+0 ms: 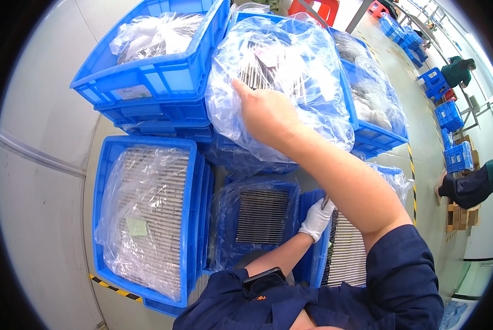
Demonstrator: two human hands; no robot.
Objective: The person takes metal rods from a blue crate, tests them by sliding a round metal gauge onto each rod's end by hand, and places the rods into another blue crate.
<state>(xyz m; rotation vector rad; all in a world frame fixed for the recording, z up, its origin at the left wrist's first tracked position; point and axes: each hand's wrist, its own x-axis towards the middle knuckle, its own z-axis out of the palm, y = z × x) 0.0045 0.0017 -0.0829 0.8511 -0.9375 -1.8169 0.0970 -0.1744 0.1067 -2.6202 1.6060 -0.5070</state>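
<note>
- Right hand (265, 113) presses flat, unclenched, on the plastic bag (279, 82); it could tear.
- Gloved left hand (317, 219) seemingly pinches a thin metal piece (325, 201), which might slip.

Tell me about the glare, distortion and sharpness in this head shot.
Head view: fisheye bends the blue crates and leaves black corners; bright glare whitens the floor at the upper right and sheens the clear plastic bag under the bare right hand; the gloved left hand is sharp; distant workers are small and soft.
</note>
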